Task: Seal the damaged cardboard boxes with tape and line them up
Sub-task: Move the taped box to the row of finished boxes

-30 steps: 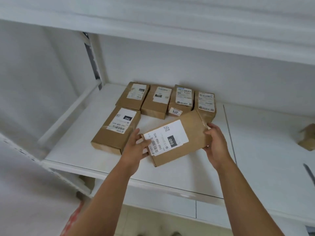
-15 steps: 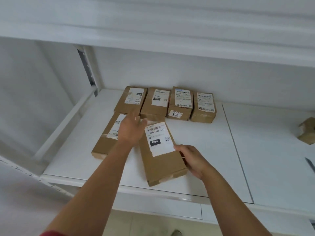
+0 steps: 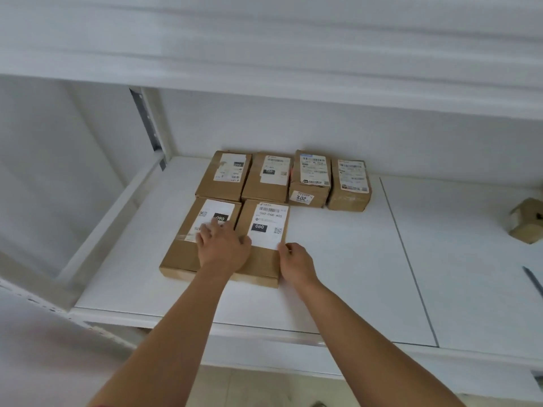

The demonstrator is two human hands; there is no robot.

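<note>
Several brown cardboard boxes with white labels lie flat on a white shelf. A back row of boxes runs along the rear wall. In front lie two larger ones side by side: a box labelled 090 on the left and a box labelled 060 pushed up against it. My left hand rests flat across the seam between these two, fingers spread. My right hand touches the right edge of the 060 box with its fingers bent against the side.
Another small brown box sits at the far right of the shelf. A thin dark object lies near the right edge. An upper shelf board overhangs, and a metal upright stands at the back left.
The 060 box, held tilted above the shelf a second ago, was turned lengthwise, set down and slid left against the 090 box. Both hands followed it.
</note>
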